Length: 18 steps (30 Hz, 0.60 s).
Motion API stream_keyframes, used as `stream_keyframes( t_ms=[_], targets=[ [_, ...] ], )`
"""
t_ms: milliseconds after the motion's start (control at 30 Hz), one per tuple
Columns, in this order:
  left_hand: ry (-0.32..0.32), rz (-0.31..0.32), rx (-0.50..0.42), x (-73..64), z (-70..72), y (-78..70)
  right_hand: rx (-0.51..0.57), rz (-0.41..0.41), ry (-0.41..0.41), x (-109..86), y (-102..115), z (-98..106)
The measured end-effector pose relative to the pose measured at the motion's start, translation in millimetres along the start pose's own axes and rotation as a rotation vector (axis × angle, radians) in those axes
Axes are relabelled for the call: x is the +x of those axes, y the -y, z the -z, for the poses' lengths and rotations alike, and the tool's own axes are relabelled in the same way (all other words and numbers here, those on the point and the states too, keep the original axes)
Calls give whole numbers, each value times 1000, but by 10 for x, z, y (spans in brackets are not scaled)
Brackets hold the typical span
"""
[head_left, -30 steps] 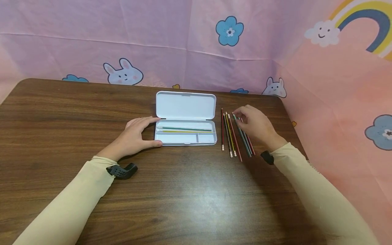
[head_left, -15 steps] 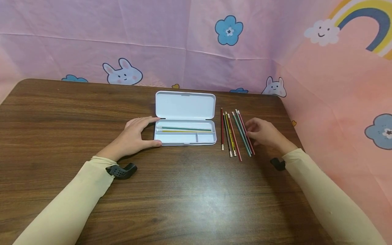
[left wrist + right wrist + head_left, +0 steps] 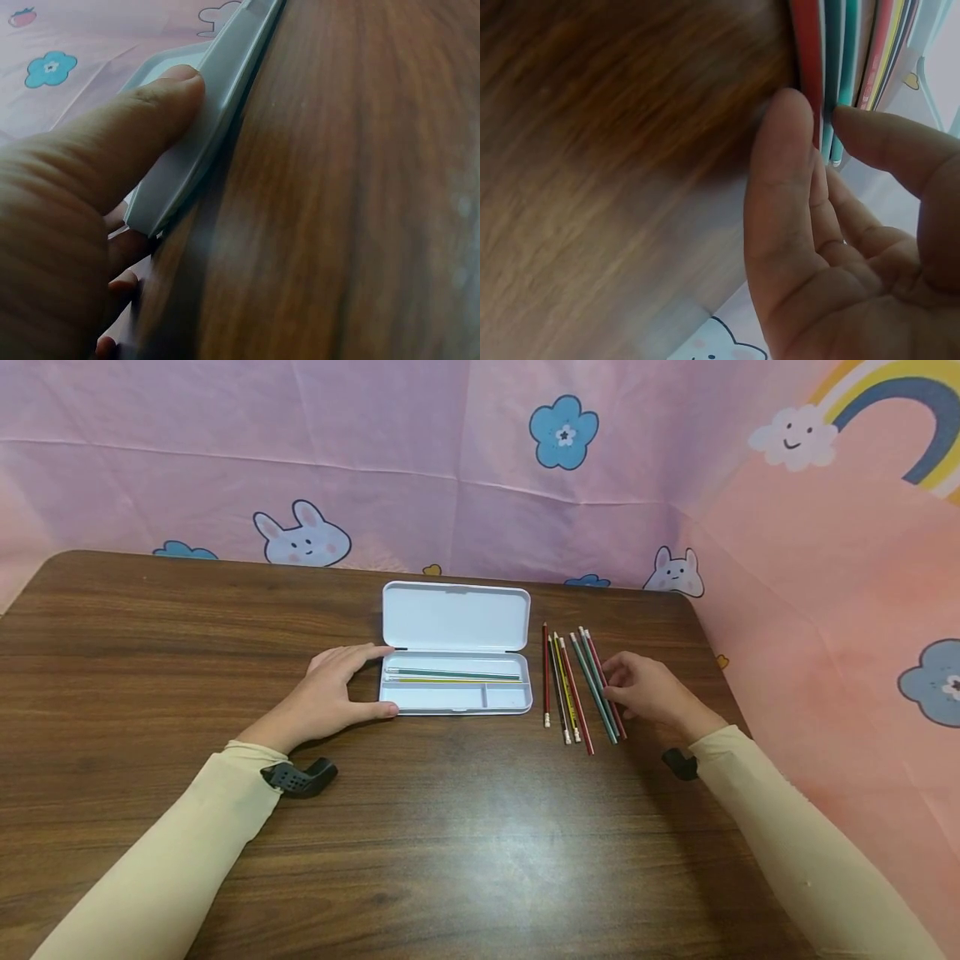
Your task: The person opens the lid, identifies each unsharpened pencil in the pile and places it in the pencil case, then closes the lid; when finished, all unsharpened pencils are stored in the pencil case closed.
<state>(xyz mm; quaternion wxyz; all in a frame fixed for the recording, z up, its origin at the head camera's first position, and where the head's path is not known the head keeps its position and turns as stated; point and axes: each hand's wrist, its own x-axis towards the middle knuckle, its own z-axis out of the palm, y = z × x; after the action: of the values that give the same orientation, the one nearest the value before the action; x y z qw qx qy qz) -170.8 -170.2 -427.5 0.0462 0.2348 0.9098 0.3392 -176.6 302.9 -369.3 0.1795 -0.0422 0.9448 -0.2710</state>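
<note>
In the head view a white pencil case [image 3: 431, 698] lies with its lid raised and two pencils, one teal and one yellow, in its rear compartment. My left hand [image 3: 326, 689] holds the case's left end, thumb at the front corner and fingers behind; the left wrist view shows the thumb [image 3: 161, 105] pressed on its wall. Right of the case lies a loose row of several pencils. At the row's right side my right hand [image 3: 641, 687] pinches the outer red pencil [image 3: 593, 647]. A teal pencil [image 3: 847, 67] lies close to the thumb in the right wrist view.
The other pencils, a dark red one [image 3: 546, 672] and a yellow one [image 3: 572, 702] among them, lie roughly side by side between the case and my right hand. The brown wooden table [image 3: 420, 843] reaches patterned cloth at the back and right.
My right hand has moved from the far ends of the teal pencils to the right and nearer me, onto the outer red pencil. The left hand and the case have stayed put.
</note>
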Motion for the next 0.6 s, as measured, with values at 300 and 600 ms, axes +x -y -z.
stream_keyframes(
  t_ms=[300, 600],
  targets=[
    [-11, -1, -1, 10, -12, 14, 22, 11, 2, -27, -20, 32],
    [-5, -3, 7, 1, -11, 20, 0, 4, 3, -57, -48, 67]
  ],
)
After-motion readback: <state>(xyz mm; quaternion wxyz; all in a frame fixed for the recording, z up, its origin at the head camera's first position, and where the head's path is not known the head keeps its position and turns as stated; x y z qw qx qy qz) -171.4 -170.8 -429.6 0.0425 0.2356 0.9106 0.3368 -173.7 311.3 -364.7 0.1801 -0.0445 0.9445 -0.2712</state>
